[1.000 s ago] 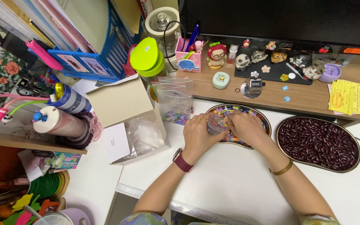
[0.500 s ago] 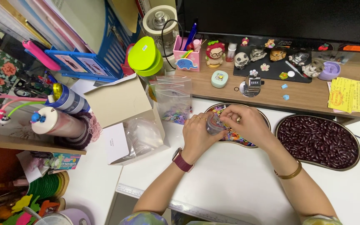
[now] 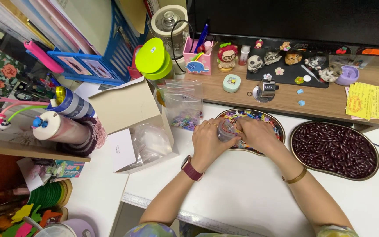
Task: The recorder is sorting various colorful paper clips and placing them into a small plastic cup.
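Both hands meet at table centre: left hand (image 3: pixel 208 142) at 9 o'clock of the small clear container (image 3: pixel 225 130) it grips, right hand (image 3: pixel 256 135) at 3 o'clock, over the tray of small clips (image 3: pixel 272 121). Tray of beans (image 3: pixel 334 150) at 3 o'clock of that. Zip bag (image 3: pixel 184 104) at 10 o'clock; open box (image 3: pixel 133 123) at 9 o'clock. Wooden shelf (image 3: pixel 325 96) at 12 o'clock.

White desk (image 3: pixel 242 193), wooden riser shelf (image 3: pixel 330 98), cluttered side shelving (image 3: pixel 5 147).

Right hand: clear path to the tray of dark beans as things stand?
Probably yes. The right hand is over the tray of colourful bits, and the tray of dark beans lies just beside it, uncovered, with bare white desk between.
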